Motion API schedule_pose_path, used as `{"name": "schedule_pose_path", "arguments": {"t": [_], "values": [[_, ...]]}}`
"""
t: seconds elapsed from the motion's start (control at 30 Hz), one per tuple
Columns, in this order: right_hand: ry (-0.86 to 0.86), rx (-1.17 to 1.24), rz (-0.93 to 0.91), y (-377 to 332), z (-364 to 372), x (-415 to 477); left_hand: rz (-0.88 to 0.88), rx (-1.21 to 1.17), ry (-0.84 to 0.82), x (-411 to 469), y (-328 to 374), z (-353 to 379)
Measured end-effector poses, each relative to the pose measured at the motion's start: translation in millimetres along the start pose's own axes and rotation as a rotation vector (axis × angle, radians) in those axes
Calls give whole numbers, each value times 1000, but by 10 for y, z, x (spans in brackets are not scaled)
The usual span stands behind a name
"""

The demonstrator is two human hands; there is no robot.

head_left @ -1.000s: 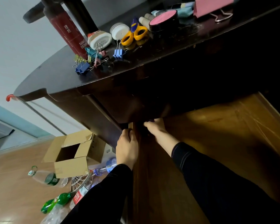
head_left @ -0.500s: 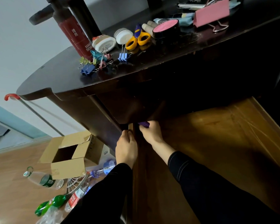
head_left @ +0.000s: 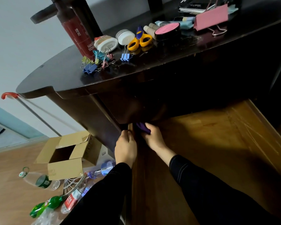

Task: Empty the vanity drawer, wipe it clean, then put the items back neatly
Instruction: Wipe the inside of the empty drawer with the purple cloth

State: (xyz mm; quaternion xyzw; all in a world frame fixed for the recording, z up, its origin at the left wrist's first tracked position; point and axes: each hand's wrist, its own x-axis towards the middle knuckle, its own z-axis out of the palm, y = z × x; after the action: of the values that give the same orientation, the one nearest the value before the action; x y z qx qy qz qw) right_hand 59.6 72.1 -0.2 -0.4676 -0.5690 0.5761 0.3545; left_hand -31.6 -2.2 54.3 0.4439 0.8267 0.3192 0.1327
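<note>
Wiping into the far left corner, the right hand (head_left: 154,138) pinches a purple cloth (head_left: 143,129) in its curled fingers, right where the drawer (head_left: 217,143) meets the dark cabinet front. The left hand (head_left: 126,146) curls its fingers over the drawer's left side wall, just beside the right one. The drawer's wooden floor is bare, and its contents lie on the vanity top (head_left: 55,75): binder clips (head_left: 96,62), yellow-handled scissors (head_left: 140,41), a pink-lidded jar (head_left: 167,30) and a tall red bottle (head_left: 76,33).

The main risk seems to sit at that corner. If the drawer slides inward under the wiping push, fingers of either hand could be caught between the side wall and the cabinet. The left hand's grip probably guards against this, yet it lies close to the gap. A hard tug the other way could pull the drawer off its runners. The binder clips lie near the top's front edge, so a jolt to the vanity might send them to the floor. The corner is in deep shadow, so dirt there may be missed.
</note>
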Motion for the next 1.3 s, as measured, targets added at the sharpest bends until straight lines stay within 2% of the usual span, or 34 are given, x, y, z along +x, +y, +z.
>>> {"name": "schedule_pose_path", "arguments": {"t": [0.07, 0.13, 0.27, 0.37, 0.47, 0.53, 0.63, 0.73, 0.87, 0.97, 1.07, 1.23, 1.3], "values": [[-66, -114, 77, 69, -72, -10, 2, -6, -2, 0, -10, 2], [-46, -120, 106, 72, -103, 8, 4, -6, 2, 2, -20, 5], [121, 16, -38, -112, 27, 13, 4, -7, 15, 26, -34, 27], [60, 0, -90, -38, 68, -71, 4, -11, 6, 37, -46, 27], [-9, -57, -1, 108, -22, -103, 9, -11, 3, 26, -48, 22], [-4, 11, 29, 73, -46, -71, 13, -11, 4, 26, -50, 23], [78, 80, -81, -72, 29, -69, 7, -26, 3, 36, -54, 25], [27, 32, -114, 25, 79, -142, 3, -11, 0, 37, -62, 24], [-21, -76, 30, 196, -43, -139, 9, -11, 3, 25, -64, 21], [34, 29, -88, 13, -5, -113, -1, -12, -3, 28, -59, 20], [53, 101, -119, -53, 84, -148, -11, -16, -3, 34, -54, 22], [-20, -140, -47, 192, -52, -184, -5, -12, -10, 23, -60, 16], [0, -45, -27, 116, -54, -151, -5, -26, -10, 27, -67, 23]]}}
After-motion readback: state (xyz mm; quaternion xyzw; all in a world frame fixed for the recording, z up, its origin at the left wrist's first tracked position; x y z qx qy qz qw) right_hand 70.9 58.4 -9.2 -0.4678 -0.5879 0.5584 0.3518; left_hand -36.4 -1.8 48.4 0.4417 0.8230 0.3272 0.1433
